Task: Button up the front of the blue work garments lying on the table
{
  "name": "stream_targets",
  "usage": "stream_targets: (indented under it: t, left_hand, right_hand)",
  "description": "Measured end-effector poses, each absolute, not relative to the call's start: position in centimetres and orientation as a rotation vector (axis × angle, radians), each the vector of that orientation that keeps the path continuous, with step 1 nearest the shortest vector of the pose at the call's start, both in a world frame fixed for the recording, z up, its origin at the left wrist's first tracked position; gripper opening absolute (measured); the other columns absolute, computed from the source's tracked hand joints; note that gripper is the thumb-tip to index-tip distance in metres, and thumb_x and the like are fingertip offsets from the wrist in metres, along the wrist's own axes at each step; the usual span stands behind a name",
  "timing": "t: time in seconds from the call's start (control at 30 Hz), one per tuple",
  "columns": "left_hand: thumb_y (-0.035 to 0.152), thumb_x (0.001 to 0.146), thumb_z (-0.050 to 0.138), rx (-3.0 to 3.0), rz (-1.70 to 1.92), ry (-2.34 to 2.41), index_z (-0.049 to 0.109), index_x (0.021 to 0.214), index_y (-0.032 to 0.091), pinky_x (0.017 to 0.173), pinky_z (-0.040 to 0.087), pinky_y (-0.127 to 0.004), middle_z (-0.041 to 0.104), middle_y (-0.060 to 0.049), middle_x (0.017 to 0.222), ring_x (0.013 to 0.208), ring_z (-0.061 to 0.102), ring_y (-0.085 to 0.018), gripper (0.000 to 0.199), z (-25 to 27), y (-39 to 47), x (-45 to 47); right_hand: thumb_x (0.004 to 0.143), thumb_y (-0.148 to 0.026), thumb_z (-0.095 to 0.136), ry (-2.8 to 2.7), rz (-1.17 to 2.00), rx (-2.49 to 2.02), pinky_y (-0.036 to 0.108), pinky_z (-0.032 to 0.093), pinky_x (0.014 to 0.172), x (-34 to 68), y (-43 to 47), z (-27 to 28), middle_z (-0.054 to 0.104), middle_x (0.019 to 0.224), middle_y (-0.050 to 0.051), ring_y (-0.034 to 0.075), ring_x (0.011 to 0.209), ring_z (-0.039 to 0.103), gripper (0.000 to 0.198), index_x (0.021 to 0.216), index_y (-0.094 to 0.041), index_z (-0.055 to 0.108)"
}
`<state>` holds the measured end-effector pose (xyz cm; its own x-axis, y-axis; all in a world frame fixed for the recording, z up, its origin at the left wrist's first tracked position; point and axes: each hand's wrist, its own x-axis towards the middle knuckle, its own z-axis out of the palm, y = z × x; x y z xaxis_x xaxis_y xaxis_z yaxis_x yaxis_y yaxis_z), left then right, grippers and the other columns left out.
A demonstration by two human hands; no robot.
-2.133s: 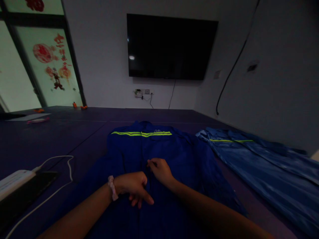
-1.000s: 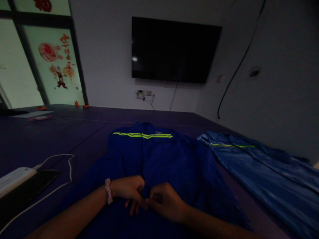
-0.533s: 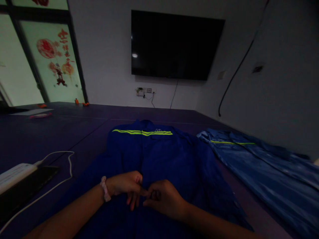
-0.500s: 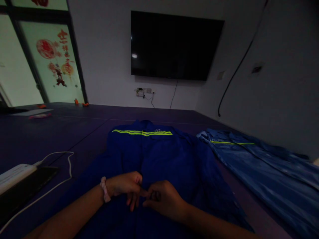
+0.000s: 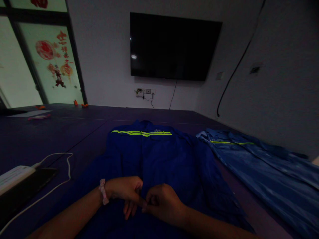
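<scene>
Red vertical lettering (image 5: pixel 64 49) on the glass door (image 5: pixel 41 78), probably 吉祥如意, larger red character (image 5: pixel 39 3) on the pane above, 福, top cropped, pale lettering (image 5: pixel 157 130) on blue jacket (image 5: pixel 169 159) chest, too small to read

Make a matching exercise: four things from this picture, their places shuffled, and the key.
1. dark blue cloth jacket with yellow-green stripes
2. faded blue cloth garment
3. large black rectangular television
4. pale pink wristband

A. mounted on the grey wall
B. worn just behind the left hand
C. spread beneath the right hand
D. reaching the picture's right edge

Pairs: 1-C, 2-D, 3-A, 4-B
</scene>
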<state>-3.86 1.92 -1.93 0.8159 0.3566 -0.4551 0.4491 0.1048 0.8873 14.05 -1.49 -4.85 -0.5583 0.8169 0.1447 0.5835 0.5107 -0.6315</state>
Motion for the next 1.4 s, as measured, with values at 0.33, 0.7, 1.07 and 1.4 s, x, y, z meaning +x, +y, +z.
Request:
stream_targets:
  t: [0.33, 0.7, 1.07, 1.4]
  left_hand:
    - [0.029, 0.061, 0.070, 1.518, -0.117, 0.775, 0.060, 0.063, 0.011, 0.032, 0.040, -0.015, 0.059, 0.002, 0.046, 0.033, 0.054, -0.010, 0.021, -2.0, 1.8, -4.2]
    - [0.024, 0.059, 0.071, 1.527, -0.121, 0.807, 0.061, 0.063, 0.011, 0.030, 0.038, -0.014, 0.060, 0.002, 0.047, 0.033, 0.054, -0.009, 0.017, -2.2, 1.9, -4.2]
    - [0.026, 0.060, 0.070, 1.496, -0.130, 0.750, 0.060, 0.057, 0.011, 0.029, 0.038, -0.015, 0.060, 0.001, 0.045, 0.032, 0.054, -0.010, 0.018, -2.0, 2.3, -4.1]
    - [0.027, 0.059, 0.069, 1.526, -0.085, 0.776, 0.057, 0.052, 0.011, 0.027, 0.033, -0.013, 0.057, 0.002, 0.041, 0.029, 0.050, -0.008, 0.021, -2.1, 2.0, -4.0]
  right_hand:
    - [0.068, -0.026, 0.060, -2.414, 0.709, -1.108, 0.016, 0.030, 0.047, 14.0, -1.8, -4.0, 0.061, 0.061, -0.004, 0.006, 0.052, 0.052, 0.007, 0.071, -0.020, 0.064]
    - [0.069, -0.024, 0.057, -2.445, 0.656, -1.052, 0.015, 0.030, 0.047, 14.1, -2.0, -4.0, 0.061, 0.061, -0.004, 0.006, 0.050, 0.051, 0.006, 0.071, -0.019, 0.060]
    - [0.072, -0.023, 0.052, -2.562, 0.596, -1.015, 0.016, 0.031, 0.049, 14.1, -2.1, -3.4, 0.063, 0.065, -0.003, 0.007, 0.055, 0.055, 0.010, 0.072, -0.018, 0.061]
    - [0.066, -0.020, 0.055, -2.425, 0.693, -1.219, 0.017, 0.031, 0.047, 13.8, -2.3, -3.8, 0.064, 0.063, -0.002, 0.008, 0.053, 0.054, 0.009, 0.068, -0.017, 0.063]
